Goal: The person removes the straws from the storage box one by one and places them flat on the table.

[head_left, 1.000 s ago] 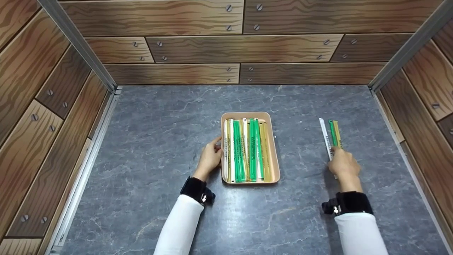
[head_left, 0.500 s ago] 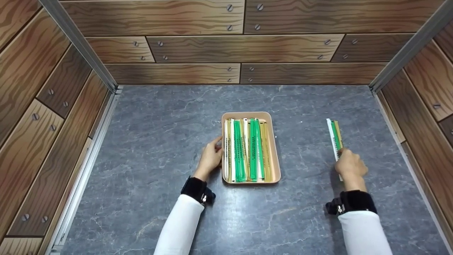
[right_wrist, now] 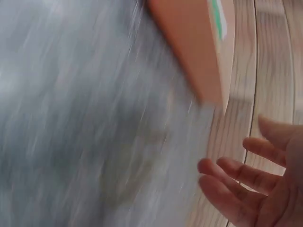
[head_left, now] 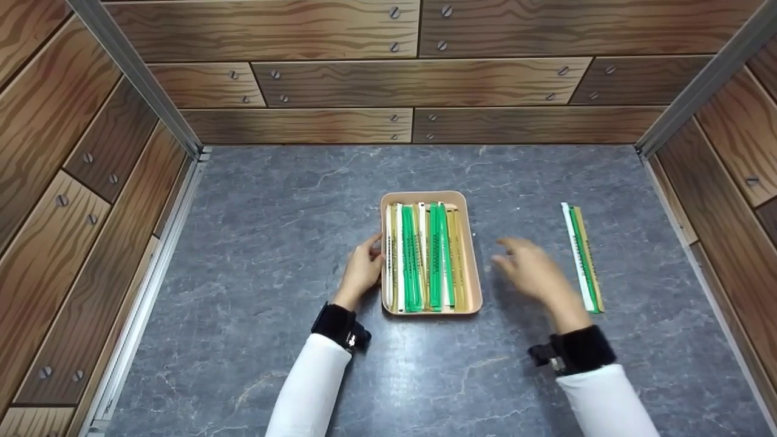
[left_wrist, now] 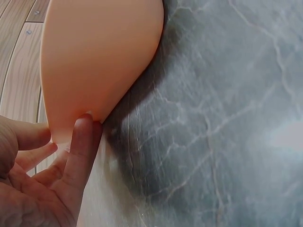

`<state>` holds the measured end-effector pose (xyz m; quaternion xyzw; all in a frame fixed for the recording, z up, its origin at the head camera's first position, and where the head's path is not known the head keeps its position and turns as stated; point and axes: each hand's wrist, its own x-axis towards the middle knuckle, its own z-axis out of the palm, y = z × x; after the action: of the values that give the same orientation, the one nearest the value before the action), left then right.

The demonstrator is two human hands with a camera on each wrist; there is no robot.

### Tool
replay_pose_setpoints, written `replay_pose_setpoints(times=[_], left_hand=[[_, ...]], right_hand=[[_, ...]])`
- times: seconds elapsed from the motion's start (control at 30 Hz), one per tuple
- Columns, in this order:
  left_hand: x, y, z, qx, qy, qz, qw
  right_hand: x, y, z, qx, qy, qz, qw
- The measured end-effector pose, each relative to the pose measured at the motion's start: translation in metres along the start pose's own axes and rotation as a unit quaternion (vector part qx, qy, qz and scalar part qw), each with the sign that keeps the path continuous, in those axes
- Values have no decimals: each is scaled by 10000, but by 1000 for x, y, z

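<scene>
A peach-coloured tray sits mid-table, filled with several long, narrow printed packets in green, white and gold, laid side by side lengthwise. My left hand touches the tray's left outer wall with its fingertips, and the left wrist view shows those fingers against it. To the right, one white packet, one green packet and one gold packet lie close together on the table. Between them and the tray is my right hand, blurred, empty, its fingers spread apart.
The grey marbled table is bounded by wood-patterned panels at the back and on both sides. Metal rails run along the side edges.
My right hand drew the white packet rightward against the green and gold ones, let go, and swung left toward the tray. My left hand stayed at the tray.
</scene>
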<state>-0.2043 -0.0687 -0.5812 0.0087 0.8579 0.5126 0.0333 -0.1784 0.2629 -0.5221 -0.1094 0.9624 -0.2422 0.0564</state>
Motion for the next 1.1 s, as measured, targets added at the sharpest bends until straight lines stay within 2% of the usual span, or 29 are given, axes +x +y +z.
replay_pose_setpoints(times=[0.2, 0.3, 0.37, 0.5, 0.7, 1.1], left_hand=[[0, 0, 0, 12, 6, -35, 10000], [-1, 0, 0, 1, 7, -33, 10000], [-1, 0, 0, -15, -19, -69, 10000], [-1, 0, 1, -20, -62, -115, 9999], [-2, 1, 0, -12, -56, -103, 9999], [-2, 2, -1, -8, -6, -10, 10000]], right_hand=[[11, -47, 34, 78, -263, -778, 9966], [14, -63, 50, 20, -505, -930, 9944], [16, -71, 59, -162, -644, -838, 9943], [21, -81, 73, -515, -805, -337, 9948], [27, -87, 83, -456, -911, 190, 9946], [34, -84, 87, 19, -503, 98, 9987]])
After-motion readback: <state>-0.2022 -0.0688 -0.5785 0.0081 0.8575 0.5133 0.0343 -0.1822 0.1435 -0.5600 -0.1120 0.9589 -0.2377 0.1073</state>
